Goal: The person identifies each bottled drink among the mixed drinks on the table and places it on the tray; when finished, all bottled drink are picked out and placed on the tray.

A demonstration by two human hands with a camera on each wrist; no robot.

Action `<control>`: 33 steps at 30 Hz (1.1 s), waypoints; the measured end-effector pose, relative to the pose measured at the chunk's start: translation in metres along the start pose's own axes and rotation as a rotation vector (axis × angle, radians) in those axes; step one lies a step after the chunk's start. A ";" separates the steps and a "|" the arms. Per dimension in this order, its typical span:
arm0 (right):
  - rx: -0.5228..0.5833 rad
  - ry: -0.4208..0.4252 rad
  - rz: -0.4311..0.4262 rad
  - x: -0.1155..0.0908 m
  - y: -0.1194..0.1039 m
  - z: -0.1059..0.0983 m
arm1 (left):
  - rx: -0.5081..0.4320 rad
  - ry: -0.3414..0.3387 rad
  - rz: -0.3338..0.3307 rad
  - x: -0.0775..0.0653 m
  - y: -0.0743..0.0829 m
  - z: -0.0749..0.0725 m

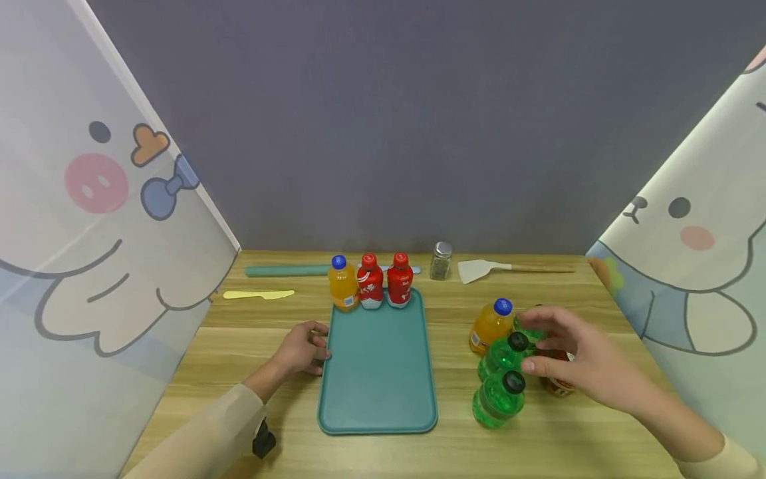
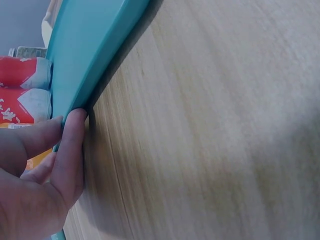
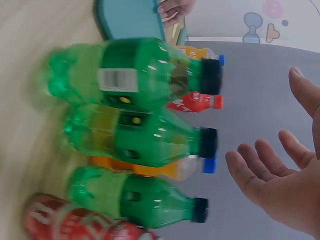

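Note:
My left hand (image 1: 304,348) pinches the left rim of a teal tray (image 1: 383,372), thumb and finger on its edge in the left wrist view. At the tray's far end stand an orange-drink bottle (image 1: 344,286) and two red bottles, one (image 1: 371,285) beside the other (image 1: 399,283). My right hand (image 1: 583,359) is over the right-hand group, fingers spread and loosely bent, holding nothing. Below it are several green soda bottles (image 3: 145,75) with black caps, another orange-drink bottle (image 1: 491,327) and a red container (image 3: 75,220), partly hidden by the hand in the head view.
Along the back lie a teal stick (image 1: 287,271), a yellow knife (image 1: 257,294) and a white spatula (image 1: 479,269) with a wooden handle. A glass shaker (image 1: 441,261) stands between the tray and the spatula. A grey wall (image 1: 407,133) closes off the rear.

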State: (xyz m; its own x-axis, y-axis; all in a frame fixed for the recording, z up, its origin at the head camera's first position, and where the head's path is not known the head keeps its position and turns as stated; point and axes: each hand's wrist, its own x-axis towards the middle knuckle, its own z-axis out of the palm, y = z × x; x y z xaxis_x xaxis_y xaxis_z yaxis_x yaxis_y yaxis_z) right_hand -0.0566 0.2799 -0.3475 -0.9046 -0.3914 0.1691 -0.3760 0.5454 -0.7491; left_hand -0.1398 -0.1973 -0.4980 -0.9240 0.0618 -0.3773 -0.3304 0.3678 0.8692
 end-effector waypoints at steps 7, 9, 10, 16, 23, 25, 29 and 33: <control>0.062 0.020 0.012 -0.027 0.016 0.012 | -0.015 -0.009 0.012 0.000 0.001 -0.001; 0.071 0.031 0.021 -0.033 0.020 0.015 | -0.020 -0.007 0.007 0.000 0.002 -0.002; 0.076 0.036 0.023 -0.035 0.021 0.016 | -0.019 -0.006 0.005 0.000 0.002 -0.002; 0.105 0.054 0.042 -0.045 0.031 0.026 | -0.009 -0.009 0.001 -0.001 0.002 -0.003; 0.170 0.009 0.118 -0.057 0.045 0.033 | -0.012 -0.009 -0.003 -0.001 0.000 -0.002; 0.193 -0.015 0.142 -0.059 0.049 0.035 | -0.008 -0.008 -0.001 -0.001 0.000 -0.002; 0.247 -0.058 0.182 -0.061 0.054 0.039 | -0.002 -0.009 0.006 0.000 0.000 -0.001; 0.293 -0.103 0.199 -0.062 0.057 0.044 | -0.009 -0.011 0.001 0.001 -0.001 -0.001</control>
State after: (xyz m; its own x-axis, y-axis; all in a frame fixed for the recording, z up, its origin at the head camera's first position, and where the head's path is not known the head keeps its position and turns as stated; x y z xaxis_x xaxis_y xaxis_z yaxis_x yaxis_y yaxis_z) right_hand -0.0132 0.3028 -0.4284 -0.9235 -0.3800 -0.0527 -0.1079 0.3891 -0.9148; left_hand -0.1407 -0.1988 -0.4993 -0.9222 0.0721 -0.3800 -0.3314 0.3594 0.8724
